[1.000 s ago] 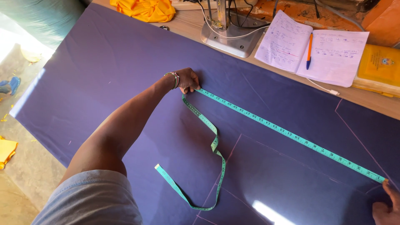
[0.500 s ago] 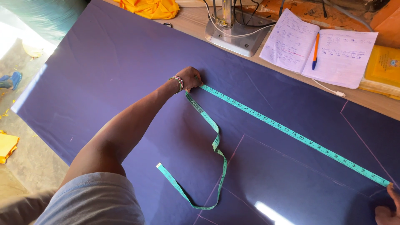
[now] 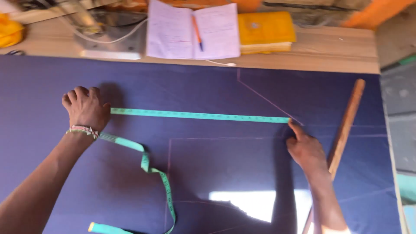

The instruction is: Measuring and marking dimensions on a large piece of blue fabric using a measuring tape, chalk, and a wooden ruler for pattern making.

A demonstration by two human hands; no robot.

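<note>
Two hands pin a green measuring tape (image 3: 199,115) taut across dark purple fabric (image 3: 216,173), centre frame: left hand (image 3: 86,108) clenched on it, right hand (image 3: 305,149) fingertip pressing its end. Measuring step; likely marking next. Wooden ruler (image 3: 344,130) lies right, notebook (image 3: 193,30) top.

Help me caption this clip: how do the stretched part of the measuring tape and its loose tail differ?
The stretched part lies straight and taut between the left hand and the right hand; the loose tail curls slack below the left wrist. The stretched part runs across the purple fabric; the tail trails toward the bottom edge. Both are one green tape, flat on the fabric.
</note>
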